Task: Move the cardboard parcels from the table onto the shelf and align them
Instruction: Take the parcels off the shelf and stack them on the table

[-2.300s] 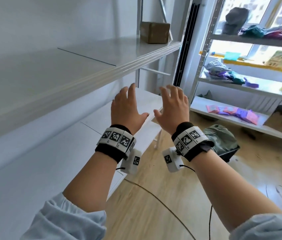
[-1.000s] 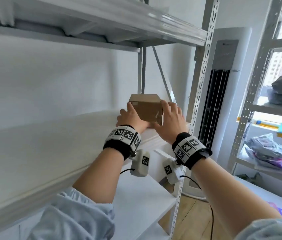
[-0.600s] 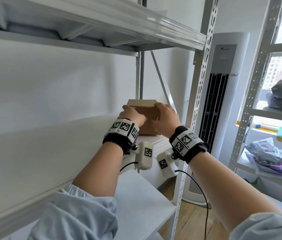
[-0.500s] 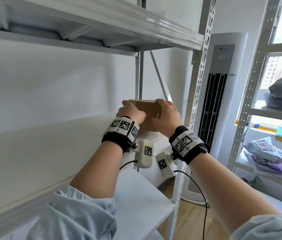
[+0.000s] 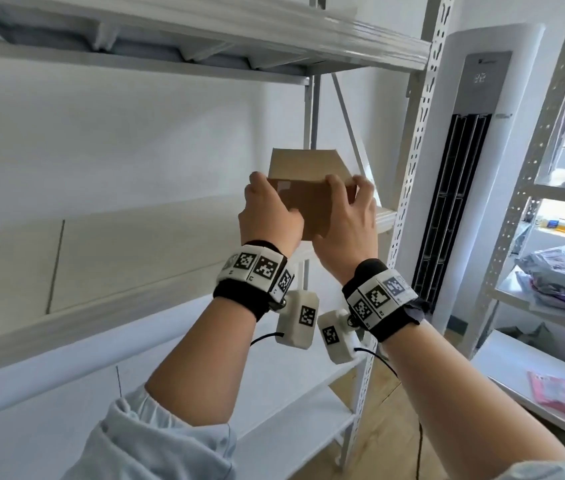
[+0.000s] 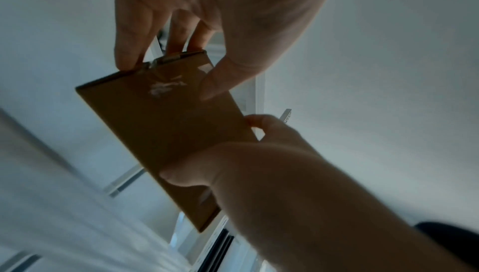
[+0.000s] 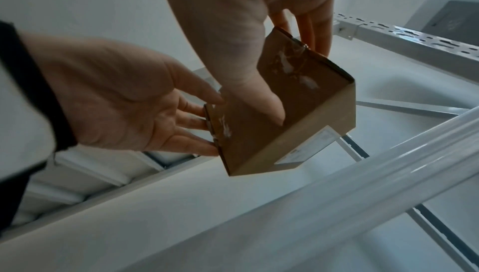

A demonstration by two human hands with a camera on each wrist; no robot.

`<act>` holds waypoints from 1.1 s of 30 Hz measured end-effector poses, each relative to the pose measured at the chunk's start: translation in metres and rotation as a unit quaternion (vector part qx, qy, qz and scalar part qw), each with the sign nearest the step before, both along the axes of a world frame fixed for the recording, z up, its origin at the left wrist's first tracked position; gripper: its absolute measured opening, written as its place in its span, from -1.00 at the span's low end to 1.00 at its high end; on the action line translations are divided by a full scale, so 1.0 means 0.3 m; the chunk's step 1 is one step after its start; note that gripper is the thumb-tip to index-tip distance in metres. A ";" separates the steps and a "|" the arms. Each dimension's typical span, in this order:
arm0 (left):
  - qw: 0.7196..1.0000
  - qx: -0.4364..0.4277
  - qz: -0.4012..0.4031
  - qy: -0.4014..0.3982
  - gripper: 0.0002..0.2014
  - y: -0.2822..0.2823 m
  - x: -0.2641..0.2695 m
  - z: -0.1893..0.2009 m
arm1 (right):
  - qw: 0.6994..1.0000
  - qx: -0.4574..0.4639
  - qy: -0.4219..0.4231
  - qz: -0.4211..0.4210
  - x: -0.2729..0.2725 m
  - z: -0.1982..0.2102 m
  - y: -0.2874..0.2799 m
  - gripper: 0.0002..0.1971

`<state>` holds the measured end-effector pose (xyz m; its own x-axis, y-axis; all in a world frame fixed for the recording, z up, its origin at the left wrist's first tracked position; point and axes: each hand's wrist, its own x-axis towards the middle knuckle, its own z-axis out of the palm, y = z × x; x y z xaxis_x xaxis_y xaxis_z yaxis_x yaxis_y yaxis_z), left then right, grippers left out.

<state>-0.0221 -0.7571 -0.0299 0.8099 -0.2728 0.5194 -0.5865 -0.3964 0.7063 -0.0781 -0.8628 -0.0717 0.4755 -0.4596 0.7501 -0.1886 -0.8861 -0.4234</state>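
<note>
A small brown cardboard parcel [image 5: 309, 174] hangs in the air just above the right end of the white middle shelf [image 5: 135, 258], tilted so its top shows. My left hand [image 5: 267, 216] grips its left side and my right hand [image 5: 347, 220] grips its right side. In the left wrist view the parcel's [image 6: 160, 133] underside shows, with left fingers [image 6: 129, 47] on its far edge. From the right wrist, the parcel [image 7: 298, 116] has a white label on one face, and the right hand's thumb lies across it while the left hand [image 7: 124, 100] touches the opposite edge.
An upper shelf board [image 5: 274, 36] hangs close overhead. A perforated upright post [image 5: 416, 150] stands right of the parcel, with a white tower air conditioner [image 5: 475, 168] behind it. A second rack [image 5: 558, 282] with cloth and packets is at the right. A lower shelf [image 5: 291, 403] lies below.
The hands reached up to the parcel standing at the shelf's right end, closed on its two sides and lifted it off the board, tilting it toward me.
</note>
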 end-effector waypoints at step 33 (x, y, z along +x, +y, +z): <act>0.991 -0.119 0.064 0.008 -0.62 1.672 -0.457 -0.322 | 0.997 -0.060 -0.021 0.036 -0.442 -0.170 1.662 -0.29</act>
